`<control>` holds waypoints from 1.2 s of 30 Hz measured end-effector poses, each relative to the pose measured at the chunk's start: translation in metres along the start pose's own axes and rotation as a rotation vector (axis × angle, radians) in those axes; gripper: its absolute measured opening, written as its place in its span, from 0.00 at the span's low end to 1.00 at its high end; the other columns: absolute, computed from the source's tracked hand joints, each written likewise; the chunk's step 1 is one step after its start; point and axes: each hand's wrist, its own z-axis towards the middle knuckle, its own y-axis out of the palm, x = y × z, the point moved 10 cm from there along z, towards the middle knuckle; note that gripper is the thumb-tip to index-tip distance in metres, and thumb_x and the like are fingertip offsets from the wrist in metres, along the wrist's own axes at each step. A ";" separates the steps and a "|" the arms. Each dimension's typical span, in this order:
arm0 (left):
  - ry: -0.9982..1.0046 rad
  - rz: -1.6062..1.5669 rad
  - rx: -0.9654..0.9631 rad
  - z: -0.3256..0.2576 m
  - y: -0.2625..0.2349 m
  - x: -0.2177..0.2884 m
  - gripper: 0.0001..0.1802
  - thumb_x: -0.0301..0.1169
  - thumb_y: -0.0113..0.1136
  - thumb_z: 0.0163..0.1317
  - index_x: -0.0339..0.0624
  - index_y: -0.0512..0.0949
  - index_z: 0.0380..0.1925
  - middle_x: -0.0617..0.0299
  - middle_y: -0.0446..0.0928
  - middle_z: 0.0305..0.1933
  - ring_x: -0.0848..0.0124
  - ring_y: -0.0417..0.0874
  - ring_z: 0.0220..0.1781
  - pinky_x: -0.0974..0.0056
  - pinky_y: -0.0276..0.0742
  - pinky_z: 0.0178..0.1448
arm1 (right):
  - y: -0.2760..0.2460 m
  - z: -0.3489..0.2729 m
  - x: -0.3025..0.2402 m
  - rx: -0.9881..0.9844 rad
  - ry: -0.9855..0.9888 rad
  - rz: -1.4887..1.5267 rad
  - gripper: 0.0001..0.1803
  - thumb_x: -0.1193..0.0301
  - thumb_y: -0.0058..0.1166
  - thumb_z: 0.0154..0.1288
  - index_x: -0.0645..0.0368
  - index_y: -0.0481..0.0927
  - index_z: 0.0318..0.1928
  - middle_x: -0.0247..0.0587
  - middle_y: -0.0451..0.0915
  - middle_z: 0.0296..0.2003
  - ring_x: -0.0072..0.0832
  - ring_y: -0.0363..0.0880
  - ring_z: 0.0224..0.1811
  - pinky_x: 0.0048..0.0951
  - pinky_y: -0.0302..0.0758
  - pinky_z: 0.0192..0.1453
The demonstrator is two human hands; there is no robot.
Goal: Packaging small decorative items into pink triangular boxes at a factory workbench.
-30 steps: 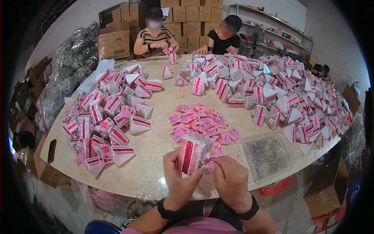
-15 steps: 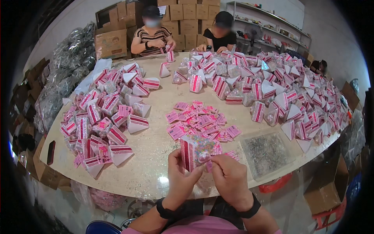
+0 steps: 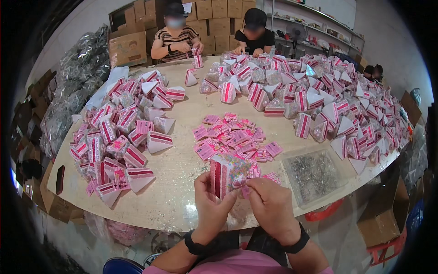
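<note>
My left hand (image 3: 211,211) is wrapped around a cake-slice-shaped toy (image 3: 221,179) with pink and red layered sides and a sprinkle-speckled top. The toy is held upright above the near table edge. Thumb and forefinger of my right hand (image 3: 272,206) are pinched at the toy's right corner, on a small pink tag (image 3: 246,192); a fastener there is too small to make out. Just beyond my hands lies a heap of pink printed tags (image 3: 232,137). To their right sits a clear shallow tray (image 3: 315,176) full of small metal pins or clips.
A pile of cake-slice toys (image 3: 121,130) covers the left of the table (image 3: 175,201), and a larger pile (image 3: 315,96) spreads over the right. A dark phone (image 3: 59,179) lies at the left edge. Two people work across the table; cardboard boxes (image 3: 214,23) stand behind them.
The view has shifted slightly. Both my hands keep nearly the same grip on the toy and tag. Across the table, the person on the right has lowered their head.
</note>
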 end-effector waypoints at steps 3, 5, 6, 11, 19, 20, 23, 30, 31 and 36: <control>0.032 0.121 0.017 0.000 -0.003 0.000 0.33 0.22 0.65 0.50 0.35 0.58 0.53 0.56 0.65 0.50 0.71 0.71 0.51 0.66 0.67 0.57 | 0.001 0.001 0.002 -0.007 0.009 -0.013 0.07 0.80 0.53 0.54 0.64 0.78 0.36 0.49 0.79 0.29 0.43 0.79 0.31 0.34 0.75 0.33; 0.022 0.135 0.015 -0.001 0.000 0.003 0.31 0.21 0.62 0.50 0.36 0.58 0.53 0.57 0.65 0.50 0.71 0.70 0.52 0.64 0.66 0.59 | 0.002 -0.001 0.002 0.030 -0.055 -0.042 0.07 0.79 0.51 0.53 0.63 0.75 0.35 0.47 0.76 0.26 0.43 0.77 0.27 0.37 0.73 0.29; 0.021 0.133 0.010 -0.001 0.001 0.002 0.31 0.21 0.63 0.50 0.36 0.58 0.53 0.57 0.65 0.50 0.71 0.70 0.52 0.64 0.66 0.59 | 0.002 -0.002 0.002 0.048 -0.087 -0.057 0.07 0.79 0.50 0.53 0.62 0.74 0.35 0.46 0.75 0.25 0.43 0.76 0.26 0.39 0.72 0.27; 0.033 0.173 0.030 -0.001 0.000 -0.002 0.35 0.26 0.68 0.49 0.33 0.58 0.52 0.55 0.67 0.47 0.71 0.73 0.47 0.66 0.70 0.53 | 0.006 -0.005 0.006 0.037 -0.063 -0.109 0.07 0.80 0.52 0.53 0.63 0.76 0.35 0.47 0.77 0.27 0.43 0.78 0.28 0.37 0.73 0.30; 0.025 0.321 -0.029 -0.001 0.005 -0.002 0.32 0.22 0.63 0.50 0.36 0.57 0.53 0.56 0.65 0.49 0.69 0.71 0.52 0.63 0.67 0.58 | 0.005 -0.003 0.013 0.097 -0.085 -0.098 0.03 0.76 0.52 0.53 0.59 0.71 0.29 0.43 0.72 0.22 0.40 0.74 0.24 0.39 0.69 0.25; 0.035 0.358 -0.029 -0.001 0.006 -0.002 0.32 0.22 0.63 0.50 0.36 0.57 0.53 0.56 0.65 0.49 0.69 0.71 0.52 0.63 0.67 0.58 | 0.006 -0.003 0.013 0.088 -0.097 -0.109 0.03 0.76 0.52 0.54 0.59 0.71 0.29 0.43 0.72 0.22 0.41 0.74 0.24 0.39 0.69 0.25; 0.038 0.362 -0.016 0.003 0.001 -0.010 0.34 0.26 0.68 0.47 0.32 0.60 0.52 0.54 0.69 0.46 0.70 0.74 0.47 0.65 0.71 0.51 | 0.010 -0.004 0.017 0.077 -0.097 -0.115 0.04 0.75 0.52 0.54 0.59 0.71 0.28 0.43 0.72 0.21 0.41 0.74 0.23 0.38 0.69 0.25; -0.068 0.290 -0.054 0.006 0.005 -0.014 0.33 0.27 0.66 0.48 0.32 0.60 0.53 0.51 0.70 0.46 0.68 0.77 0.44 0.65 0.74 0.46 | 0.014 -0.004 0.034 -0.053 0.000 -0.125 0.05 0.79 0.53 0.55 0.62 0.75 0.34 0.47 0.76 0.27 0.45 0.77 0.30 0.38 0.72 0.32; -0.070 0.304 -0.051 0.007 0.005 -0.014 0.33 0.27 0.65 0.48 0.32 0.60 0.53 0.51 0.70 0.46 0.68 0.77 0.42 0.65 0.75 0.45 | 0.015 -0.004 0.033 -0.071 -0.015 -0.138 0.05 0.79 0.54 0.55 0.62 0.75 0.34 0.47 0.76 0.27 0.45 0.77 0.30 0.38 0.72 0.32; -0.078 0.404 -0.066 0.006 0.003 -0.019 0.35 0.29 0.64 0.48 0.31 0.59 0.55 0.51 0.71 0.43 0.68 0.78 0.39 0.66 0.75 0.42 | 0.019 -0.004 0.034 -0.163 -0.026 -0.167 0.05 0.78 0.54 0.55 0.61 0.75 0.34 0.48 0.77 0.28 0.46 0.77 0.30 0.38 0.72 0.31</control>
